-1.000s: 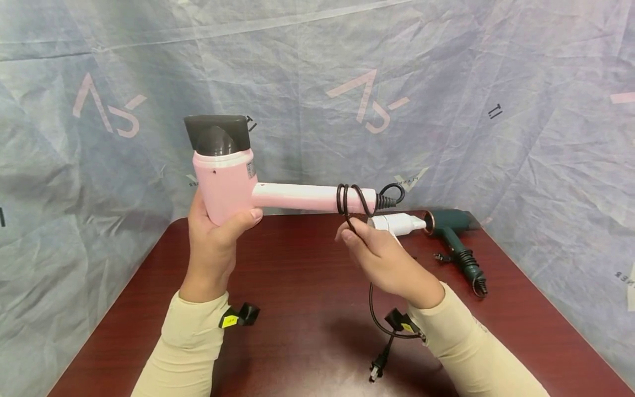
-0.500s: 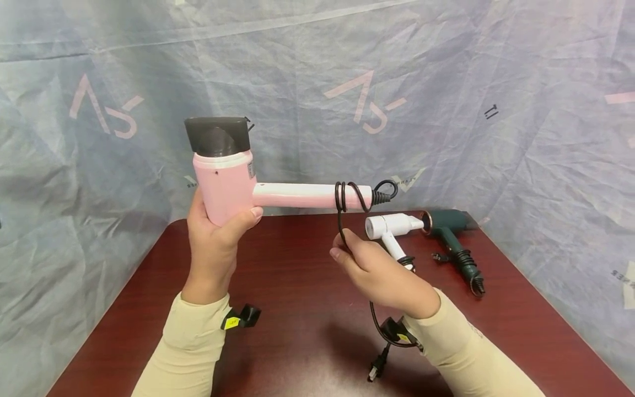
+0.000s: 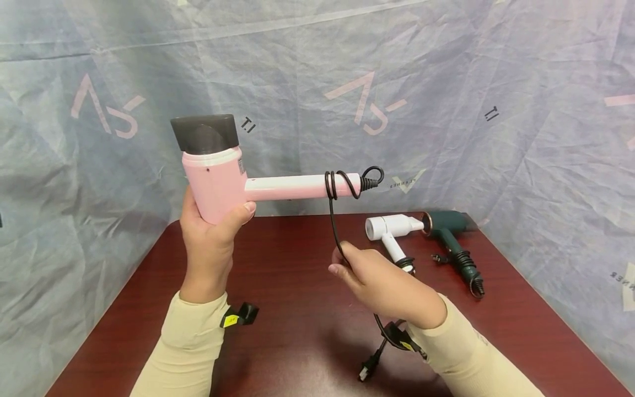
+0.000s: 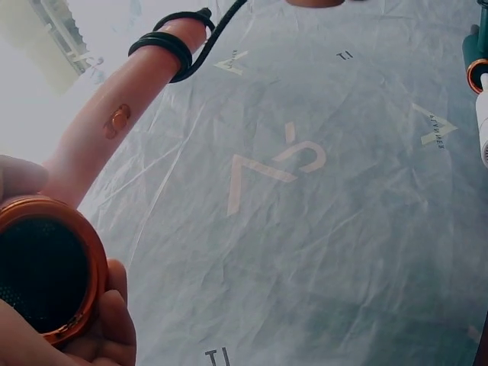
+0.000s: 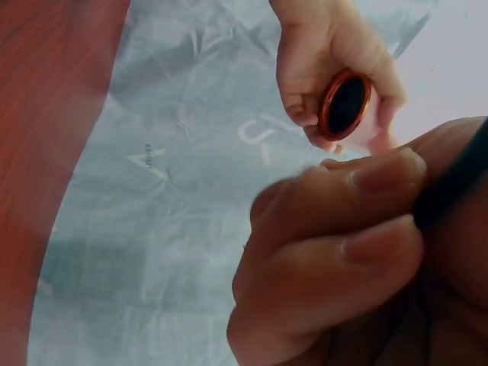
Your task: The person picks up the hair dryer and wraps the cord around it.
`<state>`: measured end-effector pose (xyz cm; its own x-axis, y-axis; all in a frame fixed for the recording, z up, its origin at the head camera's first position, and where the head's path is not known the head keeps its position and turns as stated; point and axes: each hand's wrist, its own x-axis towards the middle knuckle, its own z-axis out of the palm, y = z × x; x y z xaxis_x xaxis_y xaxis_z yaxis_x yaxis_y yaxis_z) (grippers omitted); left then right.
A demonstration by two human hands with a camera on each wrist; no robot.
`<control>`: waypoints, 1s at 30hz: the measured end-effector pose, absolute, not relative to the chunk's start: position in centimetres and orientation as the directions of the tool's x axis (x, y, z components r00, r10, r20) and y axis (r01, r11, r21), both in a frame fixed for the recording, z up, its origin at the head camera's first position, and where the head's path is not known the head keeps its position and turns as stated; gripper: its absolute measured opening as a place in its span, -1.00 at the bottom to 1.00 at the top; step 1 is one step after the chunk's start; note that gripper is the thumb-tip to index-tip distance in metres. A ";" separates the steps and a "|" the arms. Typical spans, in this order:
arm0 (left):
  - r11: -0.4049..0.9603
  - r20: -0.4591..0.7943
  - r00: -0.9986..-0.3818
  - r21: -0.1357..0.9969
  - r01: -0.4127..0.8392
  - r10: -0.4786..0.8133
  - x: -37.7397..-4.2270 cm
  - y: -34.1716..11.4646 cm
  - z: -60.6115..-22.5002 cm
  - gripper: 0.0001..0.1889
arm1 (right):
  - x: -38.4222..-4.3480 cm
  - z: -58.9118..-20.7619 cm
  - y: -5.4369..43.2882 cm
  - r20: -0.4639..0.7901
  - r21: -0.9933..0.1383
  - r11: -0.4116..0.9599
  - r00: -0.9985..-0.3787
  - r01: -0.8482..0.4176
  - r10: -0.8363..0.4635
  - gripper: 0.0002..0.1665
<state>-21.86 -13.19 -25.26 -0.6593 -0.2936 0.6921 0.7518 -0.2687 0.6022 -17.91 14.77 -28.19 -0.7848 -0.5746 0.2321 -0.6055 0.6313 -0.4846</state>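
Note:
A pink hair dryer [image 3: 215, 184] with a dark flat nozzle [image 3: 205, 134] is held above the table, its handle [image 3: 290, 187] pointing right. My left hand [image 3: 208, 242] grips the round body from below, thumb near the handle joint. In the left wrist view the copper-rimmed rear intake [image 4: 46, 267] faces the camera between the fingers. Black cord [image 3: 333, 220] loops several times around the handle end and runs down to my right hand [image 3: 382, 281], which holds it in curled fingers. Below that hand the cord continues to a two-prong plug [image 3: 368, 368] hanging free.
On the right of the dark red table [image 3: 283, 264] lie a white hair dryer [image 3: 392, 227] and a dark green hair dryer [image 3: 448, 221], each with cord wound on its handle. A grey printed cloth [image 3: 297, 99] hangs behind and along both sides.
My right hand has moved down with the cord, and a longer straight stretch shows under the handle. The pink hair dryer has shifted slightly left, its handle end rising.

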 end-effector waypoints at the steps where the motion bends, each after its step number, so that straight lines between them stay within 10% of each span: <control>1: -0.271 0.696 -0.654 0.595 0.757 -0.297 -21.9 -13.2 -25.3 -0.27 | -17.8 -28.1 14.7 0.238 -0.475 0.634 -0.783 -0.610 -0.575 -0.91; 30: -0.021 0.718 -0.576 0.618 0.786 -0.392 -20.3 -11.9 -24.0 -0.30 | -12.3 -24.6 15.9 0.384 -0.192 0.638 -0.655 -0.746 -0.651 -0.87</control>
